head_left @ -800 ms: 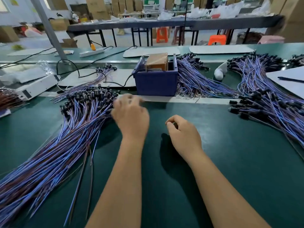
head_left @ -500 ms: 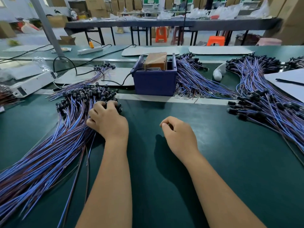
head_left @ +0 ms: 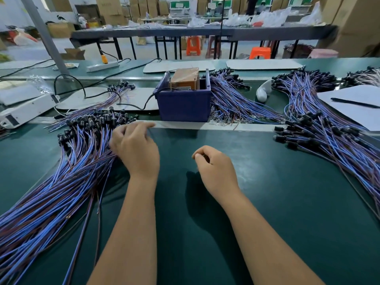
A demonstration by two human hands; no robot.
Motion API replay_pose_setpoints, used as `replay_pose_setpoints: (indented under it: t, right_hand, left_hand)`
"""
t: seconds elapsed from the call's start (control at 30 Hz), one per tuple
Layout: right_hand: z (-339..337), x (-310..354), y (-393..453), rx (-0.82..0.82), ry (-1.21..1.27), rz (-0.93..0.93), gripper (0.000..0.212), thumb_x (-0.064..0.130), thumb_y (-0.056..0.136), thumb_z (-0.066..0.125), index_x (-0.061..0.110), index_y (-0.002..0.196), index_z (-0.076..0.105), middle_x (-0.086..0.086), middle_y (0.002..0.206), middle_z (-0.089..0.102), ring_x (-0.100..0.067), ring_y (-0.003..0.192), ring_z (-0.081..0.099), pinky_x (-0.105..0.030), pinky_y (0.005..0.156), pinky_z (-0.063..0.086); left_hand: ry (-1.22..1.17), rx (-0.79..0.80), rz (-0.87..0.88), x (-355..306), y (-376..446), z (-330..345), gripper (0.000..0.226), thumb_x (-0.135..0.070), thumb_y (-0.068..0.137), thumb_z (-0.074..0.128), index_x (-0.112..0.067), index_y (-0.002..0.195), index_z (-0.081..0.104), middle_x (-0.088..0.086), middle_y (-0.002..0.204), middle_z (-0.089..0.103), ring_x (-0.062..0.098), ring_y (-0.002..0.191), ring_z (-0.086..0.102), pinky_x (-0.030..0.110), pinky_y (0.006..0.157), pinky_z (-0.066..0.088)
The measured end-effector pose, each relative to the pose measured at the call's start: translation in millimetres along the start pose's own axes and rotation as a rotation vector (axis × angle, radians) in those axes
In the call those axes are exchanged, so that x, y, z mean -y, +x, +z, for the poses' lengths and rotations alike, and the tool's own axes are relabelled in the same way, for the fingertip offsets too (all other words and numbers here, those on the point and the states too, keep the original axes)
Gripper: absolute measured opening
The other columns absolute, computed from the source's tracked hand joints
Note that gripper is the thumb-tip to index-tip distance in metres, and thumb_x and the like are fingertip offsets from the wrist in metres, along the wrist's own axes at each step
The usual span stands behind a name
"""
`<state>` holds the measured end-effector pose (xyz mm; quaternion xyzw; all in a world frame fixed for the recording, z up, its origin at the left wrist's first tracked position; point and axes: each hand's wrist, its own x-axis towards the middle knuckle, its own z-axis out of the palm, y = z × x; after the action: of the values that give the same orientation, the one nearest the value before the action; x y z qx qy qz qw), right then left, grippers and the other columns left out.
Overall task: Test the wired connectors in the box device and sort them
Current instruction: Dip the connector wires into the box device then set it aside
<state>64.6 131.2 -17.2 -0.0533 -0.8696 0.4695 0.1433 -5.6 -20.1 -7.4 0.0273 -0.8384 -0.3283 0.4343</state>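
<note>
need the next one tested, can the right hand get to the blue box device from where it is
Probably yes. The right hand hovers over bare green mat, and the strip between it and the blue box device holds no wires. The box's open top faces up, and the hand looks empty.

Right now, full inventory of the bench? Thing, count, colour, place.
wired connectors: large pile, blue-purple wires, black heads, left of mat
sorted connectors: large pile, same colours, right
connectors behind box: one pile, right of box
box device: one, blue, brown unit inside, centre back
power strip: one, white, far left
pen: one, black, on white sheet, right
left hand: at left pile's edge; grip unclear
right hand: loosely curled, holds nothing, on mat
</note>
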Motion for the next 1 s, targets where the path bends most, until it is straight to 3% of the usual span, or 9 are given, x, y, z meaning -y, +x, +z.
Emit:
replay_pose_setpoints:
  t: [0.13, 0.33, 0.47, 0.57, 0.67, 0.77, 0.87, 0.93, 1.0]
  right_hand:
    - [-6.3, 8.5, 5.5, 0.02, 0.506, 0.142, 0.025, 0.019, 0.102, 0.04, 0.021, 0.09, 0.061, -0.002, 0.067, 0.065, -0.017, 0.058, 0.057, -0.029, 0.052, 0.045]
    - [-20.9, 6.0, 15.5, 0.39, 1.266, 0.283, 0.055, 0.049, 0.105, 0.021, 0.027, 0.092, 0.07, 0.002, 0.08, 0.07, -0.011, 0.074, 0.068, -0.027, 0.064, 0.052]
    - [-25.0, -1.2, 17.6, 0.328, 1.288, 0.209, 0.043, 0.022, 0.099, 0.029, 0.032, 0.077, 0.065, 0.014, 0.078, 0.059, -0.004, 0.073, 0.055, -0.025, 0.067, 0.049]
    - [-31.7, -6.2, 17.4, 0.289, 1.246, 0.209, 0.062, 0.013, 0.104, 0.022, 0.025, 0.071, 0.073, 0.007, 0.074, 0.068, -0.005, 0.074, 0.067, -0.024, 0.069, 0.053]
    - [-36.0, -7.0, 21.3, 0.14, 1.172, 0.353, 0.031, 0.006, 0.104, 0.031, 0.008, 0.109, 0.062, -0.012, 0.079, 0.067, -0.015, 0.067, 0.068, -0.022, 0.058, 0.054]
    - [-38.0, -11.9, 26.2, 0.023, 1.089, 0.353, 0.022, 0.004, 0.103, 0.039, 0.006, 0.122, 0.049, -0.007, 0.068, 0.068, -0.015, 0.057, 0.06, -0.023, 0.057, 0.054]
    - [-41.1, -13.8, 26.2, 0.021, 1.038, 0.307, 0.018, 0.001, 0.1, 0.043, 0.004, 0.114, 0.055, -0.004, 0.068, 0.07, -0.012, 0.054, 0.059, -0.023, 0.057, 0.053]
    - [-41.4, -12.5, 24.1, 0.041, 0.975, 0.268, 0.017, 0.001, 0.099, 0.044, 0.006, 0.105, 0.059, -0.004, 0.069, 0.071, -0.011, 0.054, 0.061, -0.021, 0.056, 0.052]
    - [-37.4, -9.1, 21.4, 0.052, 0.857, 0.241, 0.017, 0.001, 0.097, 0.045, 0.008, 0.097, 0.06, -0.005, 0.067, 0.071, -0.012, 0.053, 0.059, -0.019, 0.053, 0.049]
  left_hand:
    - [-0.488, 0.182, 0.101, -44.3, -16.7, 6.6, 0.034, 0.014, 0.084, 0.054, -0.012, 0.087, 0.076, 0.003, 0.099, 0.071, 0.019, 0.1, 0.059, 0.034, 0.093, 0.045]
    - [-1.099, 0.659, -0.196, -99.3, -38.3, -5.9, 0.035, 0.014, 0.084, 0.056, -0.016, 0.076, 0.072, -0.005, 0.093, 0.074, 0.005, 0.084, 0.068, 0.012, 0.068, 0.048]
    - [-1.248, 0.968, -0.212, -98.3, -39.9, -9.7, 0.041, 0.015, 0.081, 0.055, -0.019, 0.07, 0.074, -0.003, 0.085, 0.073, 0.008, 0.073, 0.065, 0.012, 0.054, 0.04]
    - [-1.374, 1.224, -0.222, -85.6, -34.5, -7.6, 0.039, 0.011, 0.077, 0.054, -0.021, 0.066, 0.073, 0.0, 0.083, 0.07, 0.024, 0.073, 0.054, 0.026, 0.064, 0.044]
    - [-1.467, 1.513, -0.153, -74.2, -35.5, -5.6, 0.042, 0.012, 0.078, 0.053, -0.023, 0.072, 0.076, -0.001, 0.086, 0.071, 0.014, 0.083, 0.063, 0.025, 0.084, 0.047]
    - [-1.454, 1.762, -0.037, -60.2, -35.3, -4.3, 0.014, -0.013, 0.084, 0.07, -0.022, 0.092, 0.077, 0.0, 0.1, 0.073, 0.017, 0.099, 0.065, 0.034, 0.099, 0.046]
    - [-1.305, 1.624, -0.246, -48.5, -27.3, 1.2, 0.017, -0.026, 0.088, 0.062, -0.023, 0.077, 0.074, 0.002, 0.094, 0.073, 0.017, 0.095, 0.067, 0.035, 0.09, 0.052]
    - [-1.162, 1.262, -0.567, -45.1, -23.3, 6.5, 0.038, -0.028, 0.093, 0.053, -0.023, 0.057, 0.063, 0.0, 0.075, 0.07, 0.016, 0.079, 0.066, 0.028, 0.07, 0.054]
    - [-1.117, 0.945, -0.765, -43.0, -22.3, 14.2, 0.041, -0.026, 0.101, 0.046, -0.016, 0.067, 0.066, 0.001, 0.071, 0.07, 0.016, 0.075, 0.067, 0.026, 0.06, 0.055]
